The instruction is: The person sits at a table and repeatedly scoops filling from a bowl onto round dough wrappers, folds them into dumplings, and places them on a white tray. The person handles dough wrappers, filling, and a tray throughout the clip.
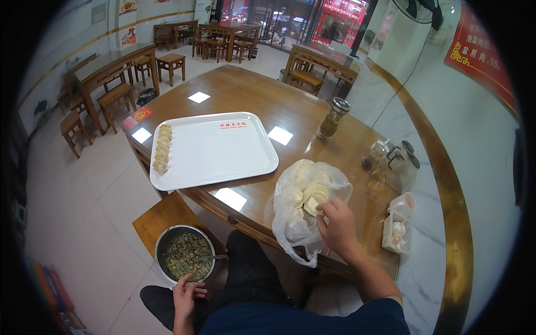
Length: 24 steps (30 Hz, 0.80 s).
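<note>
My right hand reaches over the open clear plastic bag, its thumb and fingertips at a round dough wrapper; whether they grip it is unclear. More wrappers are piled in the bag, near the table's front edge. Low on the left, my left hand is by the near rim of a metal bowl, fingers bent and apart, holding nothing. Chopped filling fills the bowl, and a metal spoon rests in it. A white tray on the table carries a row of folded dumplings along its left side.
The bowl stands on a wooden stool beside my legs. Along the right of the wooden table are a lidded glass jar, condiment containers, a pink-and-white mug and a plastic basket of garlic. A wall flanks the table's right side.
</note>
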Available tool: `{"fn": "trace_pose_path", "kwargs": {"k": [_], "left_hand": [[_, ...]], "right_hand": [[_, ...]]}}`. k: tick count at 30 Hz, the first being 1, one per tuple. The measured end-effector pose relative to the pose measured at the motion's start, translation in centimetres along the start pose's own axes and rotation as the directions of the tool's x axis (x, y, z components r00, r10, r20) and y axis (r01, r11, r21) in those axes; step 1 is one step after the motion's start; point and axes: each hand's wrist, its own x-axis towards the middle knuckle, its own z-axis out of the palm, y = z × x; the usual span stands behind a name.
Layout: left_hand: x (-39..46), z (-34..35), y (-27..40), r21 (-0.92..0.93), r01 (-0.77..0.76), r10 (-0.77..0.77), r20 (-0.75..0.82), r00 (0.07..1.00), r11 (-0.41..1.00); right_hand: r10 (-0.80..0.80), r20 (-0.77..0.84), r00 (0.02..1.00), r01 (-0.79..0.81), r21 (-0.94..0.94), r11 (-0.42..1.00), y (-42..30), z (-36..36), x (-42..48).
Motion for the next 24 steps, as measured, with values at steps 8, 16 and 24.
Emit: {"fn": "trace_pose_path", "kwargs": {"k": [8, 16, 24], "left_hand": [[0.4, 0.1, -0.3, -0.015, 0.024, -0.024, 0.022, 0.999, 1.000], [0.5, 0.2, -0.2, -0.029, 0.016, -0.016, 0.015, 1.000, 0.999], [0.7, 0.0, -0.5, -0.034, 0.015, -0.015, 0.025, 1.000, 0.999]], "right_hand": [[-0.002, 0.163, 0.987, -0.005, 0.041, 0.999, 2.2, 0.6, -0.5], [0.009, 0.212, 0.977, -0.053, 0.206, 0.977, 3.4, 1.3, -0.1], [0.196, 0.437, 0.878, -0.395, 0.431, 0.811, 5.1, 0.7, 0.6]]}}
